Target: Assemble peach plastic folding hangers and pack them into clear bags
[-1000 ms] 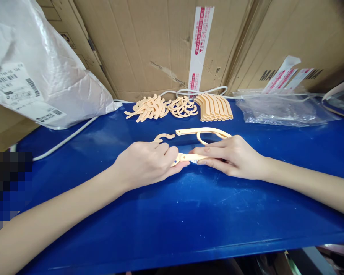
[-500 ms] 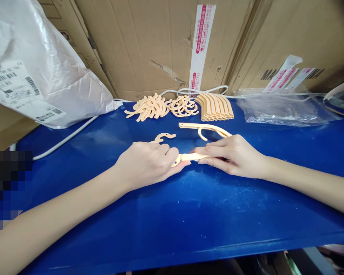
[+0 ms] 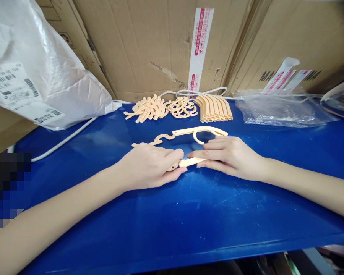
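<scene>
My left hand (image 3: 149,167) is closed on a flat beige plastic hanger piece (image 3: 173,167); its end with a small hole shows by the thumb. My right hand (image 3: 229,157) pinches a hollow beige hanger arm (image 3: 190,162), whose left end meets the flat piece between the two hands. Just beyond my fingers lie another curved hanger arm (image 3: 189,131), a hook (image 3: 196,138) and a notched flat piece (image 3: 163,138). The arm's left end appears to touch the notched piece. My fingers hide much of both held parts.
At the back of the blue table (image 3: 172,225) lie a heap of flat hanger pieces (image 3: 149,109), a pile of hooks (image 3: 183,108) and a row of hanger arms (image 3: 216,109). A clear plastic bag (image 3: 281,110), white parcel (image 3: 54,76), white cable (image 3: 65,141) and cardboard boxes (image 3: 149,46) surround them.
The curved arm and hook behind my hands have shifted left, up to the notched flat piece. The held arm tilts more, and more of it shows between my hands. Both hands keep their grip.
</scene>
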Demonstrator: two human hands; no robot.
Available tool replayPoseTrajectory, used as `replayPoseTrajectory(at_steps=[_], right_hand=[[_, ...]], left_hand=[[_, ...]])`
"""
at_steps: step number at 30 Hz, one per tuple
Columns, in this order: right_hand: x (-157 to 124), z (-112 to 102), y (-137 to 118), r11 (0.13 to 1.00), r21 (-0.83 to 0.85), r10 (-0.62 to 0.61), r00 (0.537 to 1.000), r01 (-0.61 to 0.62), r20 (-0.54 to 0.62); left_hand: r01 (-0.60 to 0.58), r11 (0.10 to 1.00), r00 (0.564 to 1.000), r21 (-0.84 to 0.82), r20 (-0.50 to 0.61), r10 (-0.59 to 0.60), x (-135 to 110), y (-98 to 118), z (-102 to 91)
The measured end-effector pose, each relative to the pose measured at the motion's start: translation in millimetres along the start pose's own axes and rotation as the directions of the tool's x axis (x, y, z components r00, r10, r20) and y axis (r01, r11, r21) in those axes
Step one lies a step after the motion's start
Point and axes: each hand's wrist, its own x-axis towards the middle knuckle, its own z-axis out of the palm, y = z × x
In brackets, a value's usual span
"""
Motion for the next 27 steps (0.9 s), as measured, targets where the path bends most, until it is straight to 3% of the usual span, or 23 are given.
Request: replayPoseTrajectory(at_steps=[6, 16, 23, 27], right_hand=[[1.2, 1.2, 0.3, 0.998, -0.056, -0.044, 0.998, 0.042, -0.033], [1.1, -2.8, -3.6, 0.997, 0.011, 0.082, 0.981, -0.081, -0.178], [0.3, -4.7, -4.1, 0.955, -0.08, 0.241, 0.908, -0.284, -0.343], [0.6, -2.7, -0.2, 0.935, -0.005, 0.333, 0.885, -0.354, -0.324]], left_hand=[[-0.011, 1.0, 1.0, -0.022, 0.017, 0.012, 0.4, 1.4, -1.2], [0.055, 0.998, 0.998, -0.004, -0.028, -0.056, 1.8, 3.6, -1.0], [0.099, 0.995, 0.995, -0.007, 0.008, -0.098, -0.3, 2.9, -1.2], [0.148, 0.989, 0.988, -0.01, 0.043, -0.147, -1.0, 2.8, -1.0]])
